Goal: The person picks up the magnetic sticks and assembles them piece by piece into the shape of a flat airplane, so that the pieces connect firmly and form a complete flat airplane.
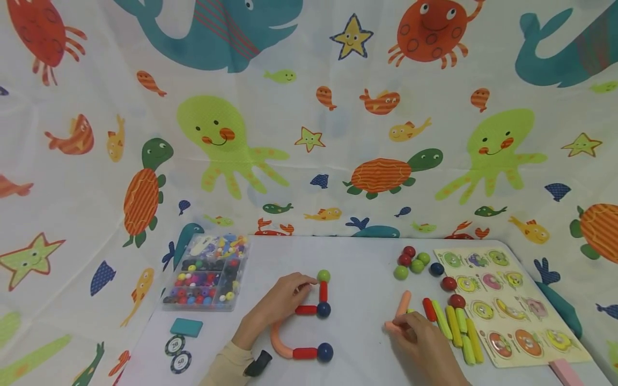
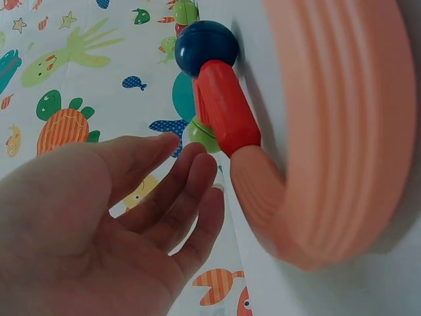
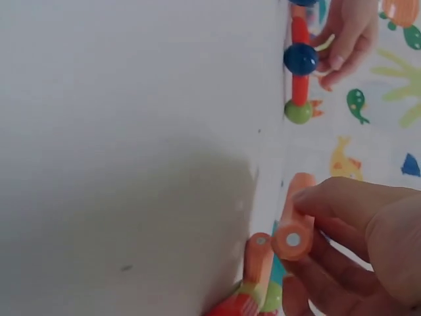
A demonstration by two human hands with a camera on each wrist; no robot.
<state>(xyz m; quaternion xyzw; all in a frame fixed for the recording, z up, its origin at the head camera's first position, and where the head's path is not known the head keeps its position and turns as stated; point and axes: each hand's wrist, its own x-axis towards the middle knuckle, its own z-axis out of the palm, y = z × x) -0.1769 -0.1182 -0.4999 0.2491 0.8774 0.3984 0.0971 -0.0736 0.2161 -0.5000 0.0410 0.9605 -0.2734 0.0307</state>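
A magnetic stick-and-ball figure lies on the white table: a green ball (image 1: 323, 276), a red stick (image 1: 323, 291), a blue ball (image 1: 323, 309), a second red stick (image 1: 306, 310) and a curved salmon piece (image 1: 279, 342) that ends in a red stick and a blue ball (image 1: 325, 351). My left hand (image 1: 301, 287) lies beside the upper red stick, fingertips near it. In the left wrist view its fingers (image 2: 191, 191) are straight and hold nothing. My right hand (image 1: 403, 323) grips a straight salmon stick (image 1: 402, 306), also seen in the right wrist view as the salmon stick (image 3: 293, 227).
A clear bead box (image 1: 207, 273) stands at the back left, with a teal card (image 1: 186, 327) and two chips (image 1: 175, 346) in front of it. Loose balls (image 1: 415, 261), several sticks (image 1: 454, 324) and a wooden peg puzzle (image 1: 526, 311) lie at the right.
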